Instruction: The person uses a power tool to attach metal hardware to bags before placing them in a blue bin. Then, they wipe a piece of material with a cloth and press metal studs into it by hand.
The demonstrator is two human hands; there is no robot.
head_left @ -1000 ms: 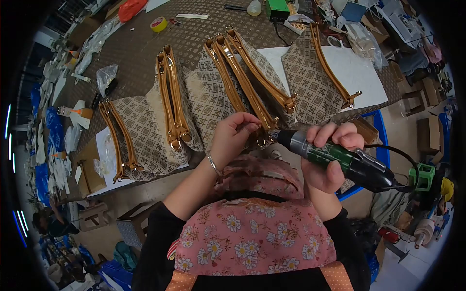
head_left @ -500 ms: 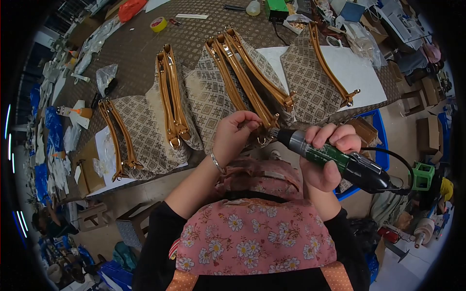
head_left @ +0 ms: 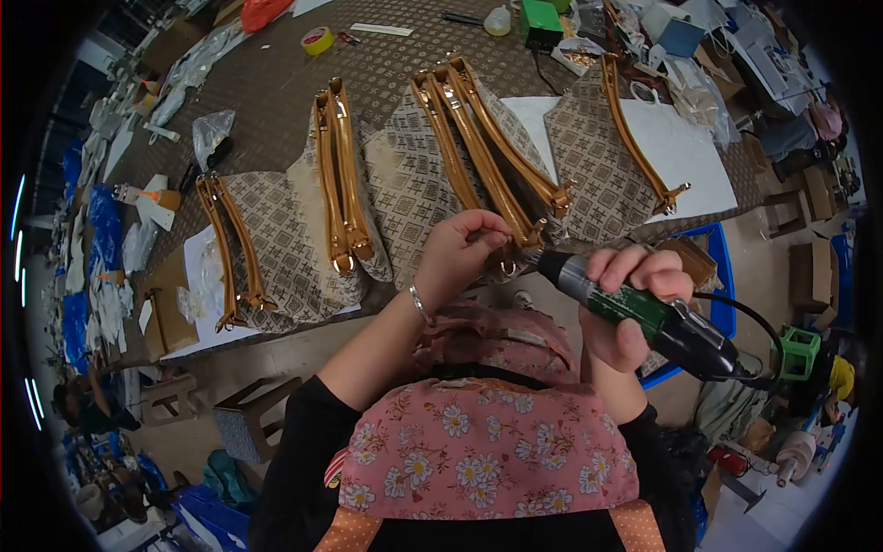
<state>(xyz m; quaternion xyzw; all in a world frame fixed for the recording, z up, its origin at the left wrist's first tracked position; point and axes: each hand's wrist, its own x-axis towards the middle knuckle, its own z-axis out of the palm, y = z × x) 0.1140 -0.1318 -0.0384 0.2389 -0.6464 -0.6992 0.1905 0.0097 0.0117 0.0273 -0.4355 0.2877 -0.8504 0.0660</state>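
Some floor (head_left: pixel 285 359) opens past the table edge (head_left: pixel 747 184); right fingers (head_left: pixel 628 267) clamp the drill (head_left: pixel 658 318); left fingers (head_left: pixel 480 224) pinch bag (head_left: pixel 481 149).

You're in a black top (head_left: pixel 308 446), sleeves ending around the elbows. Pink apron (head_left: pixel 487 460): white daisies, yellow centres, reddish sprigs. Orange straps (head_left: pixel 349 531), pale dots. Silver bangle (head_left: pixel 420 304), left wrist. Red-and-white striped bit (head_left: pixel 336 466) by the apron's left edge.

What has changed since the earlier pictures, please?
The view shifted slightly, so the bags appear further right in it. Nothing was visibly taken hold of or let go: the right hand still holds the power tool, the left hand stays beside the tan trim.
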